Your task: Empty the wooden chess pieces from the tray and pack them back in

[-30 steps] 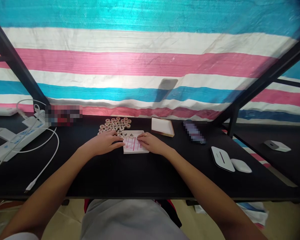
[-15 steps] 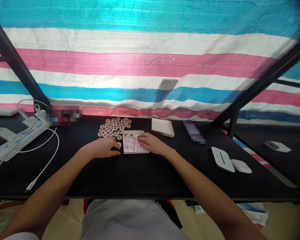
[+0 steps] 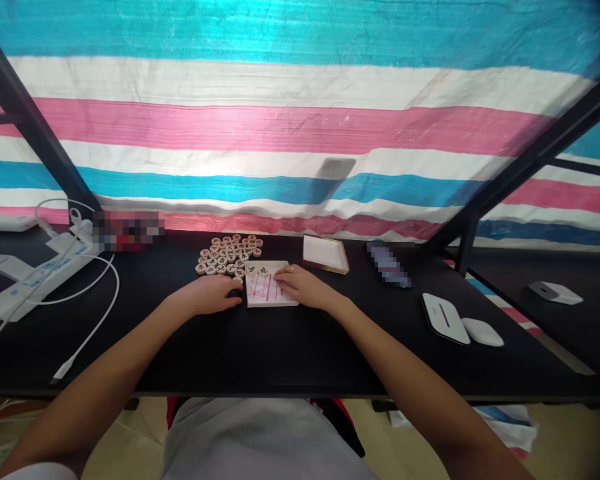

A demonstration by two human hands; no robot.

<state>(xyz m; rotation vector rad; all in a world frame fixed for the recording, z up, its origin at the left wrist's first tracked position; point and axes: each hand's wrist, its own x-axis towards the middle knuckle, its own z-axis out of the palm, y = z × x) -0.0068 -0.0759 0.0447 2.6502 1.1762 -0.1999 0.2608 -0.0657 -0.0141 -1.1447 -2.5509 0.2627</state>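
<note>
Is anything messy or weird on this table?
A bit. The chess pieces sit in a loose heap outside the box, and a white tray beside it lies slanted. On the left, a white cable loops loosely, its plug end free.

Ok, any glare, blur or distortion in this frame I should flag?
Head view: the striped tarp is backlit and glows, with a dark rectangular shadow showing through; two areas are pixelated, the left patch and the right patch, on the black table; the wide lens stretches the edges; the round game pieces are too small to read.
</note>
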